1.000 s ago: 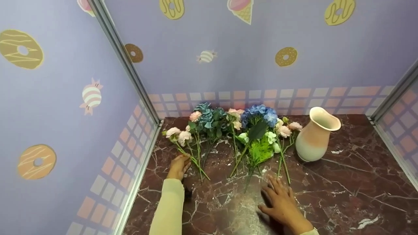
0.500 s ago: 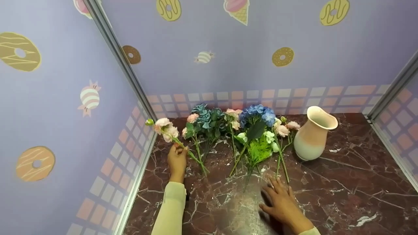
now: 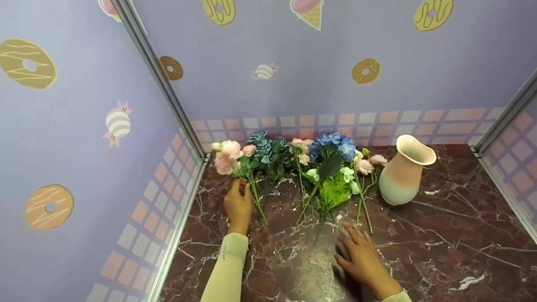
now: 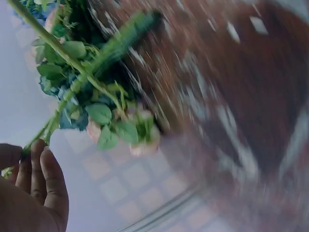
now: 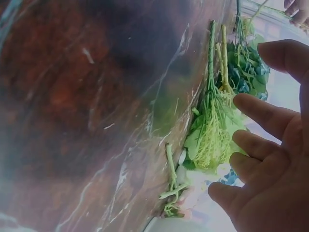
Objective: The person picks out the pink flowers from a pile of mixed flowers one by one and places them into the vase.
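My left hand [image 3: 238, 206] pinches the green stem [image 4: 72, 89] of a pale pink artificial flower spray [image 3: 228, 158] between thumb and fingertips. Its blooms stand up at the left end of the flower row, and the stem's cut end points back toward the wrist camera. Just right of it are a pink rose with green leaves [image 3: 249, 150] and a teal bunch [image 3: 264, 151]. My right hand [image 3: 360, 256], fingers spread, rests at the table near the stem ends and holds nothing. In the right wrist view, yellow-green foliage [image 5: 210, 137] lies beyond its fingertips.
On the dark red marbled table [image 3: 453, 218], a blue hydrangea [image 3: 333, 143] and more pink flowers [image 3: 364, 167] lie along the back wall. A pink and white vase [image 3: 403, 178] with a flared rim stands at their right. Patterned walls close in the back and sides.
My left hand has taken the pink flower spray by its stem, raised it off the table and carried it a little to the right. My right hand stays in place.
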The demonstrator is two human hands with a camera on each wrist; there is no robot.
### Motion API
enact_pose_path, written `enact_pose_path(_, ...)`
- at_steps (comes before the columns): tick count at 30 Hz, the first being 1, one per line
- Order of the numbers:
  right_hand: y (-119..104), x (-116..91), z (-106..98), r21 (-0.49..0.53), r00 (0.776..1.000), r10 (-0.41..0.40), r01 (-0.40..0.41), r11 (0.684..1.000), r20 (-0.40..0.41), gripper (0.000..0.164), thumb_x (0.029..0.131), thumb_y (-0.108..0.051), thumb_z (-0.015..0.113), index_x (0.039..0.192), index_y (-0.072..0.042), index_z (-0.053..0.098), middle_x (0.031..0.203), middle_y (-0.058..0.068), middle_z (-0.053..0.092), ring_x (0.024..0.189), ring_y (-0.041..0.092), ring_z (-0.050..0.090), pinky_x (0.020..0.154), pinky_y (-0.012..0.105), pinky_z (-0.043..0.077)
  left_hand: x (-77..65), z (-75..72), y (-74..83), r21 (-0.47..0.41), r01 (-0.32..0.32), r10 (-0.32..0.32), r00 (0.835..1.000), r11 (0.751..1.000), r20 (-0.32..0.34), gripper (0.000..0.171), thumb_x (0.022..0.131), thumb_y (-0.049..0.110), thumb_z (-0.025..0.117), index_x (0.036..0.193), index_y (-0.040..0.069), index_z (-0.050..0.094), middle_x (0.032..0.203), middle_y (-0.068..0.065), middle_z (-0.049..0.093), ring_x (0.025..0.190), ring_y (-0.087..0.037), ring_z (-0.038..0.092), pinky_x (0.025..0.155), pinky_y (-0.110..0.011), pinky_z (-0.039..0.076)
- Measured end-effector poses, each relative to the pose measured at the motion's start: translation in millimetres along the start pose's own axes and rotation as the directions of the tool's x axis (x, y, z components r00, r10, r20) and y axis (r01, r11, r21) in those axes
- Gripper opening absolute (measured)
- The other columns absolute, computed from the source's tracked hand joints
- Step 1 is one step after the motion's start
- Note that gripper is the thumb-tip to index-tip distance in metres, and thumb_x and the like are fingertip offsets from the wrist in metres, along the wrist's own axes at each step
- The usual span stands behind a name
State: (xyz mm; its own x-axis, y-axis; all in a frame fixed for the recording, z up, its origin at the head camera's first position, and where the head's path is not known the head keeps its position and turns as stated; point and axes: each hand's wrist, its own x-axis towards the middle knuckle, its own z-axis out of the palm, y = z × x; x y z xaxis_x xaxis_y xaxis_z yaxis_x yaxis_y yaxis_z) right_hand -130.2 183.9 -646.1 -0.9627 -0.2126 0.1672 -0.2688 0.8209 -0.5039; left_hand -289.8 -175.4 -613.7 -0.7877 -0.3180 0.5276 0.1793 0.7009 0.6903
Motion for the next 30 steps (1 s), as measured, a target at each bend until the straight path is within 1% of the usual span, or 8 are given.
enact_pose_path(5, 0.2, -6.8, 4.7, 0.018, 1.0, -0.005, 0.005, 1.0, -0.007, 0.052, 0.091, -0.027, 0.092, 0.134, -0.001, 0.078, 0.17, 0.027, 0.056, 0.159, 0.059, 0.048, 0.13, 0.082, 0.034, -7.2, 1.4, -8.5, -0.015, -0.023, 0.022, 0.998, 1.0, -0.067, 0.01, 0.108, 0.013, 0.079, 0.107, 0.005, 0.073, 0.092, -0.018, 0.08, 0.081, -0.039, 0.077, 0.075, -0.06, 0.062)
enact_pose_path(10, 0.0, -6.5, 5.0, 0.033, 1.0, 0.024, -0.024, 0.999, 0.019, 0.051, 0.092, -0.028, 0.093, 0.134, -0.003, 0.079, 0.172, 0.026, 0.054, 0.161, 0.06, 0.046, 0.131, 0.084, 0.031, -6.7, 5.5, -15.4, -0.013, -0.054, 0.051, 0.985, 0.998, -0.163, 0.014, 0.107, 0.014, 0.079, 0.107, 0.001, 0.075, 0.092, -0.02, 0.08, 0.081, -0.043, 0.077, 0.075, -0.062, 0.062)
enact_pose_path(13, 0.3, -5.2, 4.7, 0.036, 0.999, 0.033, -0.034, 0.999, 0.028, 0.051, 0.092, -0.028, 0.093, 0.134, -0.003, 0.079, 0.171, 0.027, 0.054, 0.161, 0.06, 0.046, 0.131, 0.085, 0.031, -2.0, 6.6, -16.3, -0.024, -0.018, 0.014, 0.988, 1.0, -0.152, 0.015, 0.107, 0.015, 0.079, 0.105, 0.001, 0.075, 0.092, -0.021, 0.08, 0.082, -0.044, 0.077, 0.075, -0.062, 0.063)
enact_pose_path(17, 0.6, -6.1, 5.2, 0.031, 0.999, 0.025, -0.026, 0.999, 0.024, 0.05, 0.091, -0.028, 0.093, 0.132, -0.003, 0.079, 0.167, 0.03, 0.057, 0.158, 0.059, 0.05, 0.129, 0.083, 0.036, 3.7, 3.7, -14.3, -0.075, 0.072, -0.08, 0.991, 0.995, -0.111, 0.017, 0.106, 0.015, 0.08, 0.104, 0.001, 0.073, 0.093, -0.022, 0.08, 0.085, -0.044, 0.078, 0.078, -0.062, 0.064)
enact_pose_path(21, 1.2, -8.5, 5.5, 0.04, 0.999, 0.024, -0.025, 0.999, 0.027, 0.051, 0.092, -0.026, 0.092, 0.134, -0.002, 0.078, 0.168, 0.03, 0.057, 0.157, 0.059, 0.05, 0.128, 0.084, 0.037, 7.1, 1.6, -10.3, -0.162, 0.162, -0.179, 0.979, 0.973, -0.098, 0.017, 0.108, 0.016, 0.08, 0.108, 0.001, 0.071, 0.101, -0.023, 0.08, 0.094, -0.042, 0.082, 0.084, -0.059, 0.067)
enact_pose_path(23, 1.6, -9.0, 5.3, 0.049, 0.999, 0.021, -0.023, 0.999, 0.029, 0.051, 0.092, -0.025, 0.092, 0.134, -0.001, 0.078, 0.168, 0.031, 0.056, 0.157, 0.061, 0.049, 0.128, 0.084, 0.035, 7.2, 1.2, -8.7, -0.194, 0.187, -0.207, 0.974, 0.963, -0.09, 0.018, 0.108, 0.016, 0.079, 0.109, 0.001, 0.07, 0.103, -0.023, 0.08, 0.096, -0.04, 0.082, 0.085, -0.057, 0.067)
enact_pose_path(26, 1.9, -9.5, 5.3, 0.059, 0.999, 0.018, -0.02, 0.998, 0.041, 0.052, 0.092, -0.025, 0.092, 0.135, 0.0, 0.077, 0.168, 0.032, 0.054, 0.158, 0.062, 0.048, 0.129, 0.084, 0.033, 5.1, -0.2, -8.1, -0.192, 0.219, -0.236, 0.969, 0.957, -0.073, 0.02, 0.11, 0.019, 0.077, 0.111, 0.001, 0.07, 0.105, -0.022, 0.079, 0.097, -0.039, 0.081, 0.085, -0.056, 0.067)
enact_pose_path(30, 1.5, -10.5, 7.5, 0.06, 0.999, 0.01, -0.013, 0.998, 0.052, 0.052, 0.092, -0.026, 0.092, 0.135, 0.001, 0.077, 0.167, 0.034, 0.054, 0.157, 0.064, 0.047, 0.13, 0.083, 0.034, -0.5, -3.3, -9.9, -0.146, 0.253, -0.262, 0.964, 0.956, -0.044, 0.019, 0.111, 0.019, 0.076, 0.116, 0.001, 0.07, 0.107, -0.021, 0.08, 0.097, -0.039, 0.079, 0.086, -0.056, 0.066)
